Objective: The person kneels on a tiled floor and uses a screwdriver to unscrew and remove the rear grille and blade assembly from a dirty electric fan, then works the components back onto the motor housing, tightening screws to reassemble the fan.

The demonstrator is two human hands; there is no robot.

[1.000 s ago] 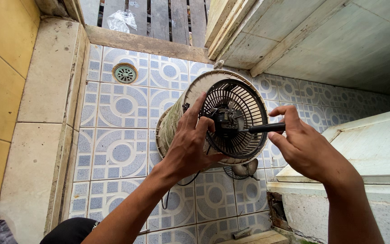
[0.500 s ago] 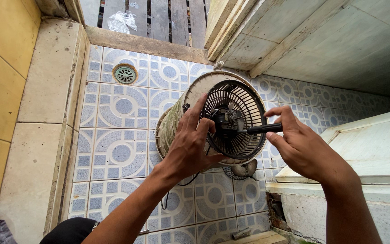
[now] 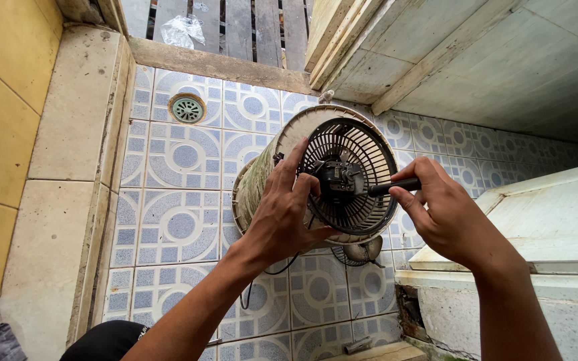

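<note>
A dirty cream-coloured cylindrical fan housing with a black round plastic grille point(image 3: 352, 177) is held up above the floor, its grilled end turned toward the camera. It is gripped by the left hand point(image 3: 282, 217), whose fingers are wrapped around the lower left rim of the grille, with the fingertips point(image 3: 300, 175) pressed against the black bars just beside the dark motor block point(image 3: 339, 180) at the centre. To the right of that grip, a black-handled screwdriver point(image 3: 393, 186) is pinched between thumb and curled fingers of the right hand point(image 3: 446, 217); its tip is set against the motor block, though the exact contact point cannot be made out. Below the left hand, a thin black cord point(image 3: 262, 281) is seen hanging from the housing. Beneath both hands lies a blue-and-white patterned tile floor point(image 3: 175, 227), and a round metal floor drain point(image 3: 187, 109) is set well apart from the grip, up and to the left. Under the right forearm, a weathered whitish lid point(image 3: 556, 220) is seen.
</note>
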